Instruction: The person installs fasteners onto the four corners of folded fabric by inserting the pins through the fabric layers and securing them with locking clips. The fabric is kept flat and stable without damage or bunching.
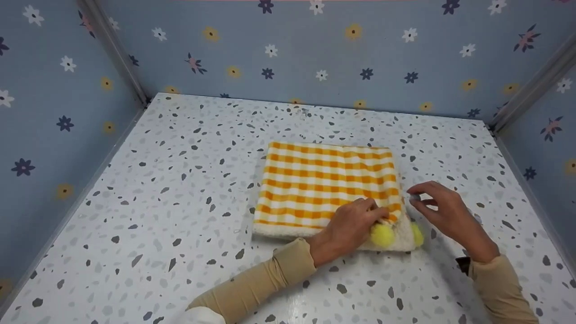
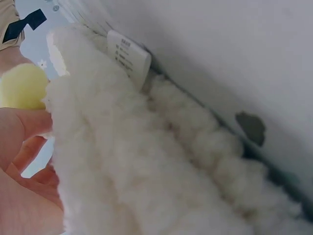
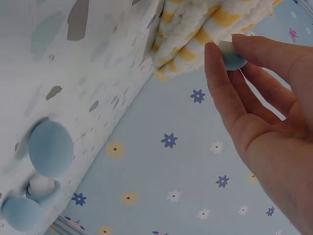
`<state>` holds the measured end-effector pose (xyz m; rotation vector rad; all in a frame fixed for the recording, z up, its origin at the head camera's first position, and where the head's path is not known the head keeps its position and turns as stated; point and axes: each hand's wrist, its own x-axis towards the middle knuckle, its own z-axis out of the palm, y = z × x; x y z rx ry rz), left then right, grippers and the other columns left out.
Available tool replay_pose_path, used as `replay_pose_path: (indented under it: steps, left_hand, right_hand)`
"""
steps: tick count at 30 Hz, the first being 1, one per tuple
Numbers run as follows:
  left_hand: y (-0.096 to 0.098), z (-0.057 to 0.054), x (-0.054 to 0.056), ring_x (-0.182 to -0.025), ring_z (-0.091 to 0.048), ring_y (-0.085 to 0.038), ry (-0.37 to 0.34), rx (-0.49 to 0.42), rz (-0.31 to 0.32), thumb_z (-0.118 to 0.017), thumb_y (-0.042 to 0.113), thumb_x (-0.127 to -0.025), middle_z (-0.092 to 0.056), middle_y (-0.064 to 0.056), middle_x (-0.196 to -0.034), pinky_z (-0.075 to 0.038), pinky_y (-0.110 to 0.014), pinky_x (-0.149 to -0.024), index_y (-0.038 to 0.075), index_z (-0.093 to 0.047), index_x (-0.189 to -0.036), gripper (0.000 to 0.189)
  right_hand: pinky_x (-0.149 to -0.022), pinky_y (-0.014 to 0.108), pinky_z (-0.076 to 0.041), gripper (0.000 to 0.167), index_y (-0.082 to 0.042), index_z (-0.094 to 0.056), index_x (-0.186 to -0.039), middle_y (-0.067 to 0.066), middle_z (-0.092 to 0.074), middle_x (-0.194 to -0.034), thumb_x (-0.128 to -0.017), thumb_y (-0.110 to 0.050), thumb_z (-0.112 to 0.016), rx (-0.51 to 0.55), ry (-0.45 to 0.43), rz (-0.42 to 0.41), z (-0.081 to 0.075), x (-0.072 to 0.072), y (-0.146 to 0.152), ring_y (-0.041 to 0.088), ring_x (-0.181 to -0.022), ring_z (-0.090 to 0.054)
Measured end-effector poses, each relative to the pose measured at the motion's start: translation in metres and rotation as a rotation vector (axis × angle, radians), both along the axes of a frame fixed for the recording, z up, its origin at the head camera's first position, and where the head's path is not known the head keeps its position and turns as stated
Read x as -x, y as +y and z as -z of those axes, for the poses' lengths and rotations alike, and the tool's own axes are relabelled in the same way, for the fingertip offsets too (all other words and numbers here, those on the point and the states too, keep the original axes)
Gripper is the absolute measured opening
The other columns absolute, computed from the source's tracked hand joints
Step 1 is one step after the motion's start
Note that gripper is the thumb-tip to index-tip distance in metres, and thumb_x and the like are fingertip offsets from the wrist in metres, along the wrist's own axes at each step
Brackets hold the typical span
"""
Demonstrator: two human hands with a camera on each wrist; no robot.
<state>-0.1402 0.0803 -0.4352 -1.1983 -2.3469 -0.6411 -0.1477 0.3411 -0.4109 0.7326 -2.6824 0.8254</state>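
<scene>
A folded blanket point(image 1: 315, 184) lies on the table, orange-and-white checked on top with cream fleece along its front and right edges. At its front right corner my left hand point(image 1: 348, 225) grips the cloth, beside a yellow pom-pom point(image 1: 382, 235). A second yellow pom-pom point(image 1: 417, 235) hangs at the right edge. Just off that edge, my right hand point(image 1: 445, 213) pinches a small domed piece point(image 3: 233, 58), light blue with a white part, between thumb and index finger. In the left wrist view, cream fleece layers point(image 2: 117, 147) fill the middle, with fingers at their left.
A white tag point(image 2: 129, 56) sticks out between the fleece layers. Similar light-blue rounded pieces point(image 3: 51, 149) lie on the speckled table point(image 3: 73, 93) with a white knob point(image 3: 41, 186) between them. Flowered blue panels point(image 1: 315, 54) enclose the table at the back and sides.
</scene>
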Motion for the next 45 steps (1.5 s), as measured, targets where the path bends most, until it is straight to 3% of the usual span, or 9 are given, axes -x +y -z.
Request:
replay_pose_path:
  steps: [12,23,28,33,38,45]
  left_hand:
    - [0.002,0.002,-0.003,-0.078,-0.063,-0.013,0.063,-0.020,0.002,-0.069,0.010,-0.098,-0.065,0.000,-0.093,-0.051,-0.019,-0.068,0.019,-0.078,-0.106,0.015]
    - [0.005,0.004,-0.006,-0.079,-0.061,-0.013,0.140,0.038,-0.005,-0.068,0.008,-0.098,-0.067,0.000,-0.097,-0.049,-0.019,-0.064,0.020,-0.077,-0.108,0.018]
    - [0.005,0.004,-0.008,-0.082,-0.061,-0.013,0.241,0.081,-0.026,-0.063,0.012,-0.103,-0.068,0.000,-0.103,-0.051,-0.019,-0.066,0.021,-0.077,-0.112,0.018]
    - [0.006,0.004,-0.010,-0.080,-0.060,-0.013,0.328,0.105,-0.047,-0.058,0.016,-0.106,-0.068,0.000,-0.102,-0.049,-0.021,-0.063,0.021,-0.076,-0.106,0.018]
    - [0.006,0.005,-0.010,-0.082,-0.061,-0.012,0.351,0.109,-0.059,-0.057,0.022,-0.107,-0.068,0.001,-0.105,-0.048,-0.021,-0.062,0.022,-0.076,-0.106,0.019]
    - [0.008,0.007,-0.010,-0.083,-0.061,-0.011,0.378,0.083,-0.072,-0.065,0.024,-0.102,-0.069,0.002,-0.106,-0.048,-0.021,-0.062,0.023,-0.079,-0.105,0.014]
  right_hand:
    - [-0.085,0.013,-0.052,0.025,-0.008,-0.071,-0.117,-0.001,-0.067,-0.115,-0.094,0.001,-0.071,0.071,-0.049,-0.053,-0.005,-0.009,-0.020,0.016,-0.106,-0.067]
    - [-0.087,0.014,-0.052,0.034,-0.006,-0.072,-0.120,0.004,-0.068,-0.120,-0.090,0.011,-0.071,0.153,-0.006,-0.127,-0.006,-0.014,-0.032,0.019,-0.112,-0.066]
    - [-0.089,0.018,-0.053,0.035,-0.006,-0.070,-0.124,0.005,-0.067,-0.124,-0.092,0.009,-0.069,0.157,-0.030,-0.161,-0.009,-0.017,-0.037,0.017,-0.116,-0.064]
    - [-0.088,0.019,-0.054,0.036,-0.006,-0.070,-0.123,0.008,-0.068,-0.122,-0.092,0.011,-0.068,0.186,-0.040,-0.200,-0.008,-0.018,-0.041,0.019,-0.113,-0.066]
    - [-0.087,0.018,-0.054,0.040,-0.003,-0.070,-0.121,0.013,-0.068,-0.117,-0.086,0.018,-0.070,0.187,-0.003,-0.242,-0.002,-0.015,-0.042,0.024,-0.107,-0.067]
    - [-0.087,0.019,-0.054,0.038,-0.002,-0.069,-0.120,0.014,-0.067,-0.117,-0.087,0.018,-0.069,0.184,-0.020,-0.278,-0.003,-0.014,-0.042,0.024,-0.107,-0.068]
